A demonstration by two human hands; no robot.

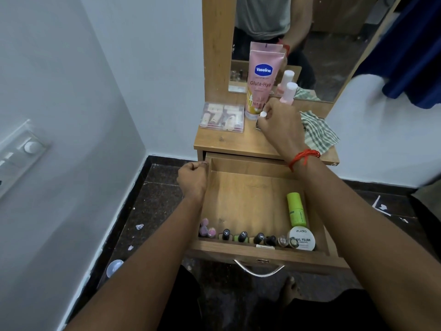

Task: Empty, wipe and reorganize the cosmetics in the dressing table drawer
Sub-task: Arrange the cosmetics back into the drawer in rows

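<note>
The wooden drawer [250, 199] is pulled open. Along its front edge stand several small nail polish bottles [242, 236], a round white nail polish remover tub [303, 238] and a green tube [296, 208]. My left hand [193, 179] is closed on the drawer's left rim. My right hand [279, 123] is over the tabletop, fingers closed on a small white-capped item [263, 114] beside the pink Vaseline tube [261, 80]. A pink bottle with a white cap [288, 93] stands just behind my right hand.
A clear plastic box of cosmetics [223, 117] lies on the tabletop's left. A green checked cloth [318, 132] lies at the right. A mirror [310, 44] rises behind. White walls close in on both sides; a dark floor with scraps lies below.
</note>
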